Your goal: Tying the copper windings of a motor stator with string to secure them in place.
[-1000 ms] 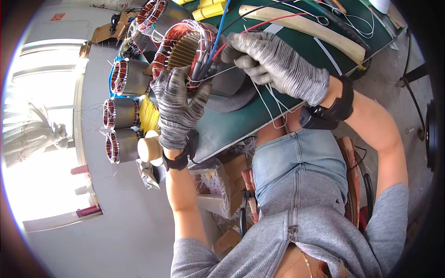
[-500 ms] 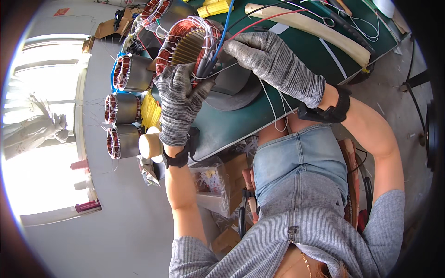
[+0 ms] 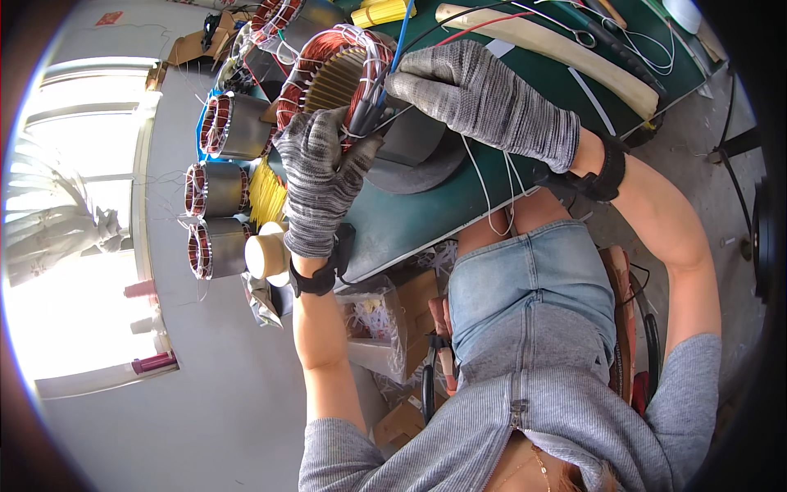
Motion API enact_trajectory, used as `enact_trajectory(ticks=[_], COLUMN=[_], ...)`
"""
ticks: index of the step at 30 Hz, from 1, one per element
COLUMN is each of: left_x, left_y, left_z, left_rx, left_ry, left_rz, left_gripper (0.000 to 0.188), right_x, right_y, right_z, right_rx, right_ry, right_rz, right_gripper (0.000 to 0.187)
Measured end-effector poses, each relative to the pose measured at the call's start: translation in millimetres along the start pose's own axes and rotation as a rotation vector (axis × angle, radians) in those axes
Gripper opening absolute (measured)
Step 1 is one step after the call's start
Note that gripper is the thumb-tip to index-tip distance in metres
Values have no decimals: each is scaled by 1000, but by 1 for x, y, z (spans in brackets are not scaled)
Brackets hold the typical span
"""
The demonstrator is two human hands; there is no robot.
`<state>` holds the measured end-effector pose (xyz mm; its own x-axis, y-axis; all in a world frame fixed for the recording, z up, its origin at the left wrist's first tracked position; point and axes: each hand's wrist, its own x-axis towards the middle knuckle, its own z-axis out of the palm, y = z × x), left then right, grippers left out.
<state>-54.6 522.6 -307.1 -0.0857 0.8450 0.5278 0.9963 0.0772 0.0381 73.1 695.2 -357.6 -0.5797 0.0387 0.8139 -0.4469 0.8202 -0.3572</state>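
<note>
You are wearing grey knit gloves on both hands. Your left hand (image 3: 316, 176) is cupping the near rim of the stator (image 3: 340, 78), a steel ring core with copper windings bound in white lacing; the fingers are curling up against the coil end, closed on it. Your right hand (image 3: 479, 94) is reaching in from the right, fingers pinched narrow around the lead wires (image 3: 384, 86) where they are leaving the winding. A blue lead, a red lead and a black lead are running up and away from that pinch point toward the top edge.

The stator is standing tilted at the left end of the green counter (image 3: 459, 197), bore facing you, resting beside a grey metal sleeve (image 3: 414, 152) that is lying on the counter just below your right hand. Thin white cord (image 3: 484, 184) is hanging from under your right wrist across the counter edge.

Three more wound stators (image 3: 217, 184) are lying stacked to the left, beyond the counter edge. A bundle of yellow strips (image 3: 266, 193) is sitting between them and your left hand. A cream roll of tape (image 3: 266, 256) is sitting near your left wrist. A long pale wooden stick (image 3: 557, 51) is lying across the far part of the counter.
</note>
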Motion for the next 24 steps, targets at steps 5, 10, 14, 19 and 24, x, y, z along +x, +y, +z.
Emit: enact_trajectory(ticks=[5,10,14,19,24], left_x=[2,-1,1,3,2], left_y=[4,-4,-4,0,4], left_z=[-9,-16,-14,-10,-6], left_rx=[-10,-80,-171,-87,-165], left_ry=[-116,-178,-154,-101,-36], left_rz=[-14,8,-23,-28,-79], left_gripper=[38,39,34,30,26], right_x=[0,3,16,15,16], right_y=[0,-7,-10,3,12], right_z=[2,-8,-13,-3,-6], right_rx=[159,212,290,169,116], right_ry=[24,-108,-249,-36,-69], right_rz=[114,261,469,198,99], right_gripper=[26,22,22,26,24])
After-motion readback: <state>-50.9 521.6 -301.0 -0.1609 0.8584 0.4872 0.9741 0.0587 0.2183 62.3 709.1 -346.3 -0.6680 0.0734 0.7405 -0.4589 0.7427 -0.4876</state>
